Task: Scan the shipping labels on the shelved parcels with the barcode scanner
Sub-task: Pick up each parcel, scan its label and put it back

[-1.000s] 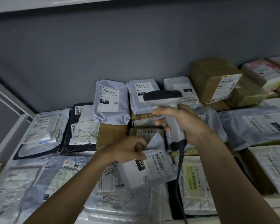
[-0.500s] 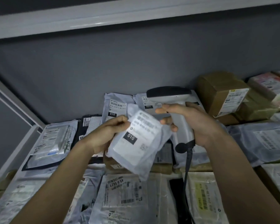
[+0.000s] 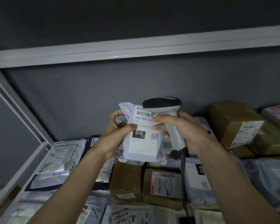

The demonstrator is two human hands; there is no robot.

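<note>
My left hand (image 3: pixel 118 128) grips a small white poly-bag parcel (image 3: pixel 141 147) by its left edge and holds it upright above the shelf, its label facing me. The shipping label (image 3: pixel 144 126) shows a barcode, "010-010-L30" and a black "010" block. My right hand (image 3: pixel 179 126) grips the handle of a white barcode scanner (image 3: pixel 166 107) with a black head. The scanner stands just right of the parcel, its head overlapping the label's top right corner. Its black cable (image 3: pixel 183 172) hangs down.
The shelf below is packed with parcels: two small brown boxes (image 3: pixel 128 180) under my hands, grey poly bags (image 3: pixel 61 157) at left, larger brown cartons (image 3: pixel 233 125) at back right. A white shelf rail (image 3: pixel 136 50) runs overhead and a white upright (image 3: pixel 19 107) stands at left.
My left hand has lifted the white parcel from the pile and turned it upright with the label facing me. My right hand rose with the scanner. The view tilted upward.
</note>
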